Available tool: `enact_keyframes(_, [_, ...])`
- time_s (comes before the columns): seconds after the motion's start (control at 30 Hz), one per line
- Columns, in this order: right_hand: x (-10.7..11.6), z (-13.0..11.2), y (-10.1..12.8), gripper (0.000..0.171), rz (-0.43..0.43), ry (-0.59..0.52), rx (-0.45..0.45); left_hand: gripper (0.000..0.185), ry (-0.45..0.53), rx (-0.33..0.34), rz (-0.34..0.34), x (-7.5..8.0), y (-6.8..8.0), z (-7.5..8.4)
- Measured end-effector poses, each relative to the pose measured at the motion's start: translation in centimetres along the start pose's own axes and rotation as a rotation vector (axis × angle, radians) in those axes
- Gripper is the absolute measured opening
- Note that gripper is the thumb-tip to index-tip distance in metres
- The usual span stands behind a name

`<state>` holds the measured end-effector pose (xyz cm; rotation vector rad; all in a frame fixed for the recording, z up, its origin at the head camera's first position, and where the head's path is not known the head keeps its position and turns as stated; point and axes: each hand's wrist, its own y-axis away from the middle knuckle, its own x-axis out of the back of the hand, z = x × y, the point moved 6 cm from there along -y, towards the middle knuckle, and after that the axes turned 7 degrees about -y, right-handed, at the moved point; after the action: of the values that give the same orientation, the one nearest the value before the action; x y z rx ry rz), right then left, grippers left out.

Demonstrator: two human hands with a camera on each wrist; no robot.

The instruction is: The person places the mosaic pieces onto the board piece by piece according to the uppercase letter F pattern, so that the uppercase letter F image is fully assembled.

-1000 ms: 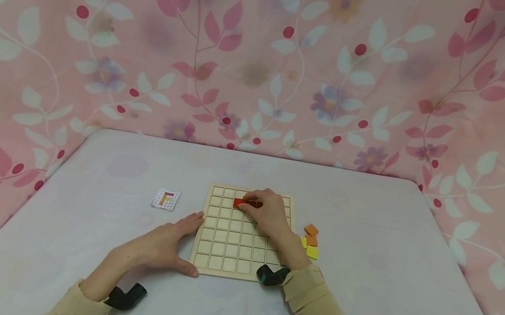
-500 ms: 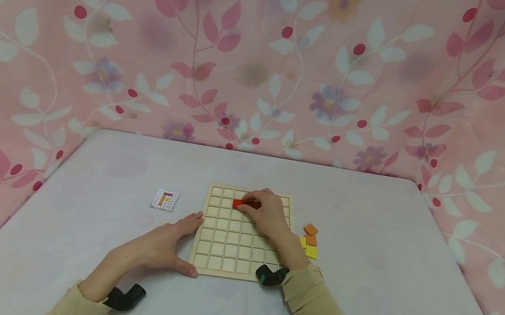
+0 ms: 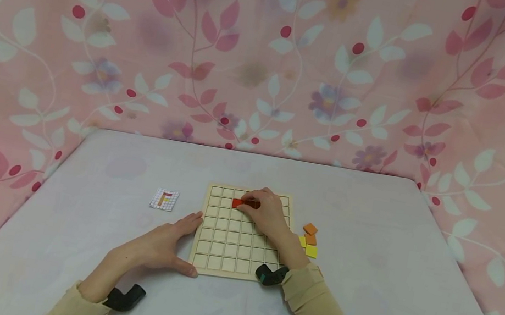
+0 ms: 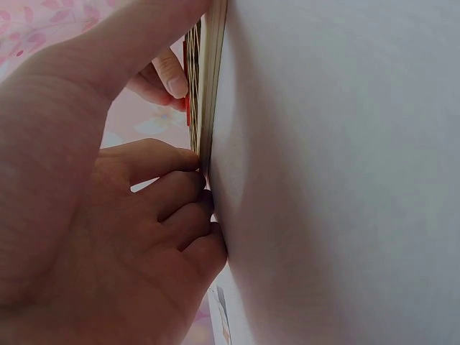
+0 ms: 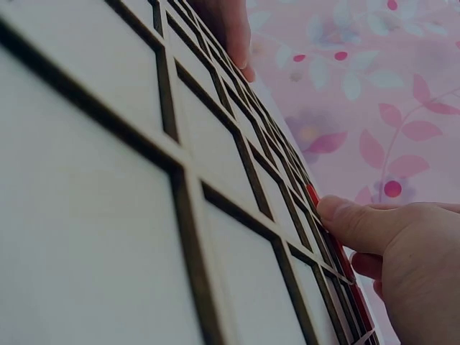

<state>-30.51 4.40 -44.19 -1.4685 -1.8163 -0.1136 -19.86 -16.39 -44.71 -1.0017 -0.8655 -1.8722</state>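
Head view: The right hand pinches a red tile between thumb and finger, in the second row from the far edge of the grid board; more red shows beneath the hand. The left hand, fingers extended, touches the board's left edge. Orange tiles and yellow tiles lie outside its cells.

Left wrist view: Light, steady contact along the board's side should prevent sliding.

Right wrist view: Squaring the tile to its cell walls before pressing should help; full seating cannot be told.
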Motion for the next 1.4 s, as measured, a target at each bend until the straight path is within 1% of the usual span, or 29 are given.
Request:
enact_keyframes(0.17, [0.0, 0.0, 0.1, 0.021, -0.001, -0.004, -0.007, 0.118, 0.002, -0.013, 0.002, 0.1, 0.1, 0.1])
enact_keyframes(0.37, [-0.2, 0.2, -0.1, 0.020, -0.001, 0.024, 0.015, 0.117, 0.002, -0.010, 0.000, 0.1, 0.1, 0.1])
enact_keyframes(0.73, [-0.2, 0.3, 0.0, 0.020, -0.001, 0.016, 0.016, 0.118, 0.000, -0.012, 0.000, -0.1, 0.0, 0.0])
enact_keyframes(0.93, [-0.2, 0.3, 0.0, 0.021, -0.021, 0.004, 0.005, 0.118, -0.001, -0.014, 0.000, -0.1, 0.0, 0.0])
enact_keyframes(1.23, [0.1, 0.3, -0.2, 0.022, 0.001, -0.030, 0.017, 0.118, 0.001, -0.019, -0.001, 0.0, 0.0, 0.1])
enact_keyframes(1.33, [0.7, 0.3, -0.3, 0.020, 0.002, -0.070, -0.006, 0.119, 0.001, -0.012, -0.003, 0.0, 0.0, 0.1])
enact_keyframes(1.4, [1.4, 0.4, -0.4, 0.019, 0.011, -0.126, -0.044, 0.119, 0.004, -0.010, -0.002, 0.0, 0.0, 0.1])
